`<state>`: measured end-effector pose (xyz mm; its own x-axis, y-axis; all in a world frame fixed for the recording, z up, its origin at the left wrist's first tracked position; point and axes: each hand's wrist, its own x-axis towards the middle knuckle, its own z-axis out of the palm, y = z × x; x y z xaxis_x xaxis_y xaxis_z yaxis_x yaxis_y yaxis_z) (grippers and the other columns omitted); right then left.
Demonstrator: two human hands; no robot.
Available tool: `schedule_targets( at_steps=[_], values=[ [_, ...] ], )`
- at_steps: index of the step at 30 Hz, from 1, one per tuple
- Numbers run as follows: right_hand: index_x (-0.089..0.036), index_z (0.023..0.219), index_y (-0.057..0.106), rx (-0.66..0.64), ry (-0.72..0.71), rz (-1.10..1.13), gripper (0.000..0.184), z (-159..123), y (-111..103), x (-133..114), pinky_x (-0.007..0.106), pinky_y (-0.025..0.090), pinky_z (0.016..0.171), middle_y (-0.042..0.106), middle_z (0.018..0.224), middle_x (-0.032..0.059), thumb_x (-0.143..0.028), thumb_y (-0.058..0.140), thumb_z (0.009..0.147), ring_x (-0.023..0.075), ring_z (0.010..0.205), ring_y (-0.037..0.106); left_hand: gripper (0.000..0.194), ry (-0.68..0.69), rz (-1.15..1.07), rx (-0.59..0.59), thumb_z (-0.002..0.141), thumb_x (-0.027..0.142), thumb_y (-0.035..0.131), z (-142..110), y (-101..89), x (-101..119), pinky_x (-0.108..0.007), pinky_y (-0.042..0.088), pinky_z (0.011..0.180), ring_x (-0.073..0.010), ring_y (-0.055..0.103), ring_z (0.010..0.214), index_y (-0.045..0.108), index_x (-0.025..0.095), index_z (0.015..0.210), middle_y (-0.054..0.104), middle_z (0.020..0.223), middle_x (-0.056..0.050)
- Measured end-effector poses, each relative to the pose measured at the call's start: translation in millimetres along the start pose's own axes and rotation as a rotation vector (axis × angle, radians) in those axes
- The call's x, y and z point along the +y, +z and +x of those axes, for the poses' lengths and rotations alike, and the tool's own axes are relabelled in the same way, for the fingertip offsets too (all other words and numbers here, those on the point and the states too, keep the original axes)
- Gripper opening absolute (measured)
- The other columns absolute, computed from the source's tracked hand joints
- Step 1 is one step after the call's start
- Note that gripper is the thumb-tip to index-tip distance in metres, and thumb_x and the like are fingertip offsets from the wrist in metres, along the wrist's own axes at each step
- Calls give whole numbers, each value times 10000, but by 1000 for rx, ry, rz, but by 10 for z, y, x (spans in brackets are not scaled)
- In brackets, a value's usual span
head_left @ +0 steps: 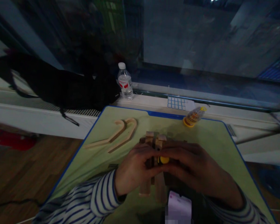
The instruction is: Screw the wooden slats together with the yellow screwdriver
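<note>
Both hands meet over a small wooden assembly (160, 188) of light strips and darker blocks on the table. My left hand (135, 163) is closed from the left, its thumb and index finger pinching beside a small yellow-and-black object (163, 160). From the other side, my right hand (192, 161) curls its fingers around that same object. The object's kind is hard to tell in the dim light; fingers cover much of it. Two wooden block ends (149, 134) stick out past the fingertips. Farther left lie two hook-shaped wooden pieces (122, 139).
The yellow-green table (214, 137) has a blue rim. A plastic bottle with a yellow base (193, 117) stands at its far right edge. A water bottle (125, 82) and a black bag (67, 84) sit on the windowsill. Near my body is a lilac object (179, 205).
</note>
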<state>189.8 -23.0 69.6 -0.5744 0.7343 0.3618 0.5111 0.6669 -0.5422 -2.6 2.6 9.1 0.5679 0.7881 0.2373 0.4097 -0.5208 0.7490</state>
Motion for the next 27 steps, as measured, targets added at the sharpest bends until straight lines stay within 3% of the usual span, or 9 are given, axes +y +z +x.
schedule_targets(
  at_steps=[3, 8, 13, 17, 27],
  values=[
    [-251, 1195, 548, 11, -5, -14, 301, -1, 1, 24, 295, 521, 872, 666, 1159, 55, -242, 543, 895, 157, 1052, 629, 326, -43, 49, 62, 739, 453, 693, -33, 21, 32, -370, 484, 756, -197, 617, 802, 699, 199, 942, 697, 855, -44],
    [-237, 1197, 548, -16, 28, -17, 325, -8, -14, 27, 291, 524, 870, 661, 1169, 60, -230, 572, 873, 162, 1053, 629, 284, -40, 59, 0, 739, 398, 712, -20, -22, 36, -391, 476, 777, -202, 609, 826, 693, 210, 952, 702, 858, -27],
    [-207, 1273, 511, -41, 15, 11, 402, -7, -41, 8, 330, 484, 966, 592, 1286, 92, -199, 551, 873, 191, 1181, 553, 243, 12, 24, -11, 741, 338, 725, -16, -29, 3, -385, 458, 795, -202, 613, 847, 684, 206, 941, 710, 835, -15],
    [-210, 1231, 559, -64, 3, 16, 358, -16, -41, 30, 320, 491, 965, 631, 1232, 75, -190, 551, 874, 190, 1181, 553, 216, 50, 0, -12, 749, 332, 719, -1, -30, -38, -365, 456, 777, -195, 614, 834, 687, 194, 912, 707, 828, -19],
    [-239, 1138, 550, -52, 34, 20, 282, -17, 2, 33, 252, 491, 889, 659, 1149, 26, -202, 599, 863, 142, 1074, 602, 200, 131, -184, -234, 842, 306, 621, 92, -118, -175, -333, 446, 847, -175, 602, 903, 689, 222, 1011, 697, 932, -31]
  ],
)
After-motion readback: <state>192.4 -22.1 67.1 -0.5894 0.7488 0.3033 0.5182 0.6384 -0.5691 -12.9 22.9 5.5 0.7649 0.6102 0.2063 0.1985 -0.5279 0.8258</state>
